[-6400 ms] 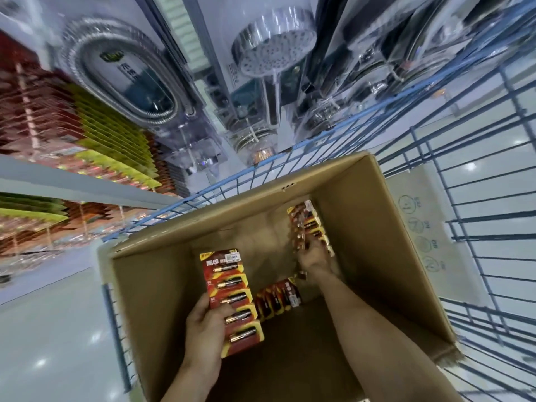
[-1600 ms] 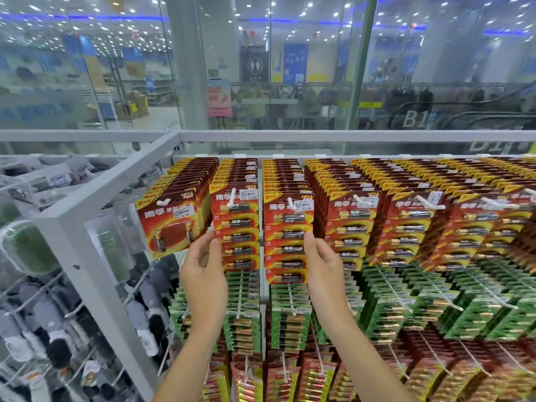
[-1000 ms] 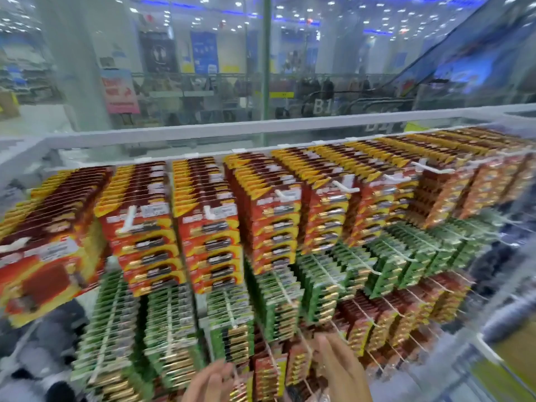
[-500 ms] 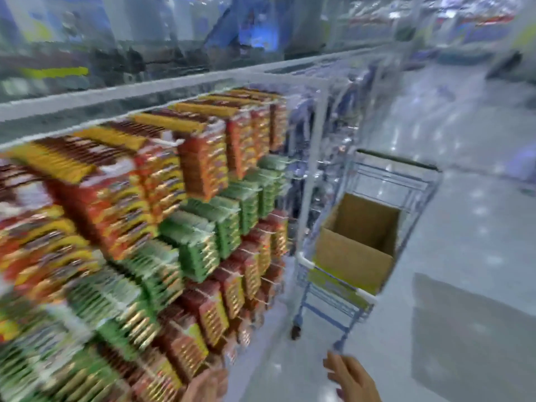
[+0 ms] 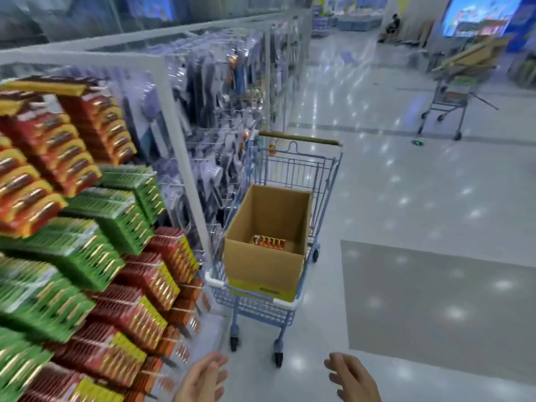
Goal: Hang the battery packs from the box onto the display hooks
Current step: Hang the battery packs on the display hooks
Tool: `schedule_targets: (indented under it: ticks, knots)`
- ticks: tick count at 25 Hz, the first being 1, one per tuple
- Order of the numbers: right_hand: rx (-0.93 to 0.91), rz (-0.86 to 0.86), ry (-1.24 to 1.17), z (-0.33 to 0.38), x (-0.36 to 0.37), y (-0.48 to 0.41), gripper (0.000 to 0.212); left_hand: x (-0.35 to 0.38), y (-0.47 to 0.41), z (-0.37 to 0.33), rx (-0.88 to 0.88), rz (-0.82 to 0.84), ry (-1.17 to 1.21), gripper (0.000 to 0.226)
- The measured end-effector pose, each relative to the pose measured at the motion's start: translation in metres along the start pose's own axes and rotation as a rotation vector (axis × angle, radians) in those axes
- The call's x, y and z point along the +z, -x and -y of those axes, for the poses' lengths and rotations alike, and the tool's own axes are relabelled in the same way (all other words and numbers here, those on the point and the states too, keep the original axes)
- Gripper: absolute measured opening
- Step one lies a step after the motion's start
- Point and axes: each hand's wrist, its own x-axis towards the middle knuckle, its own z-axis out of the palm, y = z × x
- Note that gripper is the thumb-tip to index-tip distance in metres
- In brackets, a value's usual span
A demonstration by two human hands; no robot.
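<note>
- Head cam: left hand (image 5: 203, 380) at 6 o'clock & right hand (image 5: 352, 378) at 5, both empty, fingers loosely spread.
- Battery packs (image 5: 269, 242) lie on the box (image 5: 261, 265) bottom, in the cart (image 5: 255, 309), approx 12 from the hands.
- Step prob.: fetch more. Reach deep, grip each by its top card, hole up, ready for the display rack (image 5: 174, 126) at 9.

The box (image 5: 261, 265) in the middle is brown cardboard, dull and smooth. The cart (image 5: 290, 169) around it is thin blue metal wire. The floor (image 5: 406, 184) at 3 o'clock is glossy and shines with light spots. The packs (image 5: 95, 224) at 9 o'clock look shiny. The grey mat (image 5: 435, 309) at 4 o'clock is dull.
</note>
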Motion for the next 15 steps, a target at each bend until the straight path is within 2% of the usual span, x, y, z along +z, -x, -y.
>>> schedule_targets:
  ticks: [2,3,5,9,13,15]
  knots:
    - [0.001,-0.063,0.006,0.010,-0.009,-0.021,0.016,0.022,-0.024,0.013,0.064,0.055,-0.273,0.021]
    - [0.006,-0.087,0.000,0.012,-0.011,-0.037,0.016,0.035,-0.038,0.010,0.084,0.082,-0.251,0.021]
    - [0.023,-0.082,-0.004,0.021,-0.010,-0.059,0.017,0.060,-0.071,-0.007,0.017,0.012,-0.253,0.024]
    - [0.050,-0.103,0.010,0.048,0.004,-0.116,0.017,0.097,-0.130,-0.031,0.075,-0.129,-0.078,0.026]
    - [0.066,-0.130,-0.013,0.090,0.031,-0.175,0.015,0.122,-0.207,-0.066,0.101,-0.217,-0.074,0.021]
    - [0.066,-0.132,0.017,0.118,0.047,-0.200,0.015,0.133,-0.241,-0.089,0.140,-0.208,-0.066,0.021]
